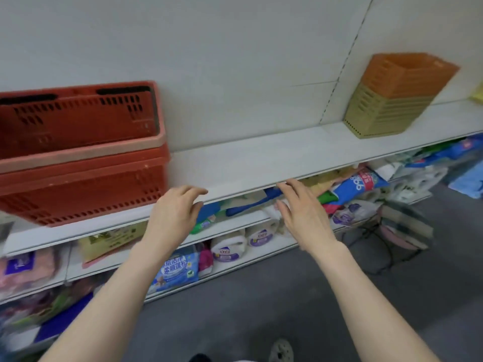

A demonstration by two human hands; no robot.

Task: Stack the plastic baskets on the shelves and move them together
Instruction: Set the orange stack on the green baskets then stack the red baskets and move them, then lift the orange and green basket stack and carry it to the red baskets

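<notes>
- Left hand [174, 214]: reaches forward on a bare, nearly straight forearm that enters from the lower left. The palm faces down, the fingers are loosely curled and spread, and nothing is held. The fingertips lie at the front lip of the top shelf [251, 163], just right of the red baskets.
- Right hand [303, 212]: reaches forward on a bare forearm that enters from the lower right. The palm faces down and inward, the fingers are extended and slightly parted, and the hand is empty. Its fingertips lie at the same front lip; whether they touch it cannot be told.
- The two hands are near each other, roughly level, with a gap of bare shelf edge between them.
- Red baskets [78, 155]: two large slotted plastic baskets, one nested inside the other, stand at the left end of the top shelf. Their front lower corner overhangs the shelf lip.
- Small basket stack [392, 100]: orange baskets nested on top of yellow-green ones stand at the right end of the same shelf, close to the white back panel [235, 61], well apart from the red pair and from both hands. The stack appears tilted in this wide-angle view.
- Lower shelves [230, 228]: hold packaged goods, among them rolls of tissue [230, 248] and blue packets [177, 267].
- Floor [261, 309]: grey, with a shoe [281, 350] visible at the bottom edge.
</notes>
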